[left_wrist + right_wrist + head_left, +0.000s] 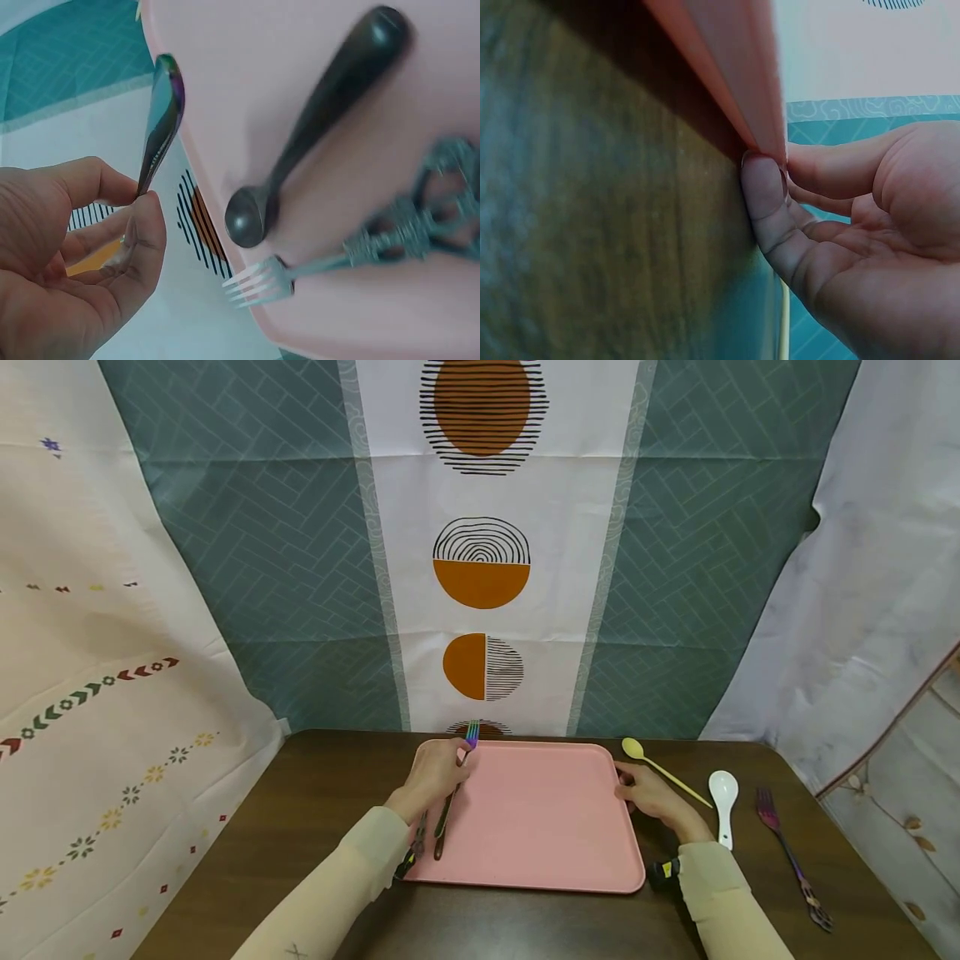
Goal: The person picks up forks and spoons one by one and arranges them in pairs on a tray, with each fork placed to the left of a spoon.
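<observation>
A pink tray [555, 814] lies on the brown table. Over its left part, my left hand [435, 777] pinches a fork with blue-purple tines [472, 732]; the left wrist view shows its iridescent handle [163, 112] edge-on, rising from thumb and fingertip. Beneath that hand, a dark spoon [315, 112] and a silver fork with an ornate openwork handle [405, 229] lie on the tray. My right hand [652, 795] grips the tray's right edge; in the right wrist view the thumb and a finger pinch the pink rim [739, 82]. Whether that edge is raised I cannot tell.
To the right of the tray lie a yellow spoon [633, 748], a white spoon [723, 793] and a purple fork [768, 814] with a dark ornate handle. A patterned cloth [300, 552] hangs behind the table's far edge.
</observation>
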Tool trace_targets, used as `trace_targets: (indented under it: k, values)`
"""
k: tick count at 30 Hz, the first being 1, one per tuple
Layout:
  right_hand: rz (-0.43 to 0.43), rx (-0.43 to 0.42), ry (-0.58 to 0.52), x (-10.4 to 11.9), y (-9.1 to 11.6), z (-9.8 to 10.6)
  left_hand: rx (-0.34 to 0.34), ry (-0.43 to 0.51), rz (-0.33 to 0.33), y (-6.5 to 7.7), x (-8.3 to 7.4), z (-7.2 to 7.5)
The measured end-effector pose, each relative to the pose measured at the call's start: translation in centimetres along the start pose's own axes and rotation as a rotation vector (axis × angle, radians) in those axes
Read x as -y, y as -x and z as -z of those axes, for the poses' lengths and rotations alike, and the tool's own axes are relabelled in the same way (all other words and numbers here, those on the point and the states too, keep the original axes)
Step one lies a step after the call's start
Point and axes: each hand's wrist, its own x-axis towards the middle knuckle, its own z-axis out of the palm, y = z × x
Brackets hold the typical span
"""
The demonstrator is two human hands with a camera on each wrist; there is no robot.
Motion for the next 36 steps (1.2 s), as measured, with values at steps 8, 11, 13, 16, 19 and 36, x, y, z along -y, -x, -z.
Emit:
trace_targets:
  k: [8, 11, 13, 16, 19, 36]
  values:
    - [0.001, 0.003, 0.005, 0.0, -0.2, 0.1, 0.063, 0.140, 0.057, -0.2, -0.9, -0.7]
    - [0.004, 0.005, 0.003, 0.1, -0.3, 0.0, 0.068, 0.160, 0.050, 0.0, -1.2, -0.8]
    - [0.001, 0.007, 0.010, 0.0, -0.3, -0.1, 0.066, 0.155, 0.043, 0.0, -1.3, -1.0]
    - [-0.012, 0.004, 0.013, 0.0, -0.2, -0.1, 0.064, 0.116, 0.051, 0.0, -1.5, -1.4]
    - [-0.016, 0.004, 0.001, 0.0, -0.1, 0.0, 0.077, 0.075, 0.089, 0.0, -1.9, -1.9]
    - [-0.003, -0.002, 0.002, 0.1, 0.0, 0.1, 0.118, 0.002, 0.046, -0.1, -2.9, -4.0]
